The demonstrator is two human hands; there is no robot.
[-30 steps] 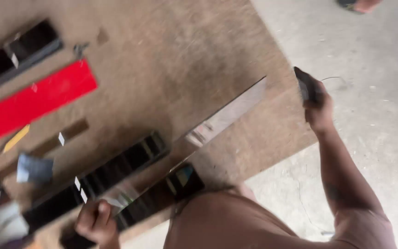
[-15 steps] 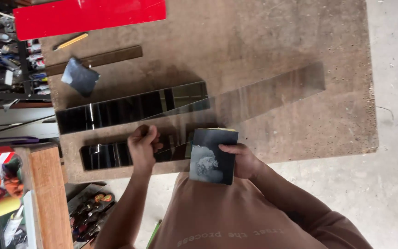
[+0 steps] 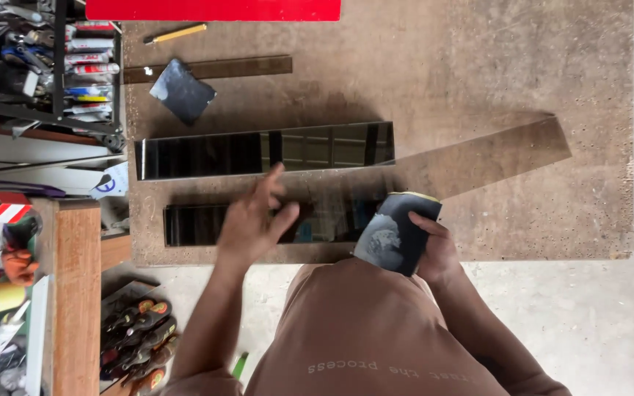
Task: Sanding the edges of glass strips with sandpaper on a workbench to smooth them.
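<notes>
Soft, even daylight falls across the brown surface (image 3: 478,66), bright enough to show its scratches, with faint, diffuse shadows trailing up-left of the dark glass strips (image 3: 266,150) and no hard glare apart from pale reflections in their glossy faces. The left hand (image 3: 254,220) is smeared by motion blur, its fingers (image 3: 273,180) indistinct, while the right hand (image 3: 434,246) and the dark block (image 3: 394,235) it holds stay fairly sharp; the shelves (image 3: 38,66) at left sit dimmer

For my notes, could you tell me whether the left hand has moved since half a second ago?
Yes. The left hand has lifted with fingers spread over the near glass strip.
</notes>
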